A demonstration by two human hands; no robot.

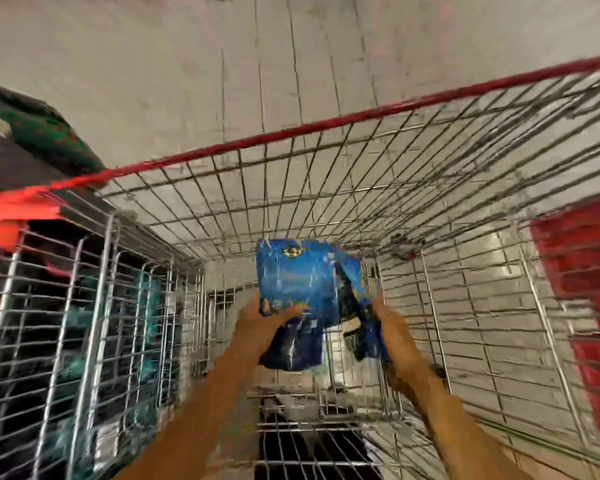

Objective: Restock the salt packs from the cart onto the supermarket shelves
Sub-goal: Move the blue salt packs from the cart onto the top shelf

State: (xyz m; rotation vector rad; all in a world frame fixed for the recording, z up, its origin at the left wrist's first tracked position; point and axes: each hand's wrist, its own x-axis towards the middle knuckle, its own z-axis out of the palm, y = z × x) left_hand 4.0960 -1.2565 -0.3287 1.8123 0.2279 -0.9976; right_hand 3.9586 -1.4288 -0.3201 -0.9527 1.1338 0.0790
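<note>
Both my hands hold one blue salt pack [305, 292] up inside the wire cart [326, 188].

Left hand [260, 323] grips the pack's lower left corner, thumb curled over its face; to the left of that hand stands the cart's wire side wall [84, 306], close by, with an orange-red corner cap [4, 216] at its top and dark and teal shapes behind the bars, too blurred to name. Between my hands the pack hangs upright, slightly crumpled, its top edge level with the bottom of the far wire wall and clear of it. Right hand [392, 327] clamps the pack's right edge; its fingers are hidden behind the pack. Right of that hand the basket is open wire, then the right wall, with red baskets [582, 271] beyond. Above my hands the red rim [326, 123] crosses, pale tiled floor [187, 64] past it.
</note>
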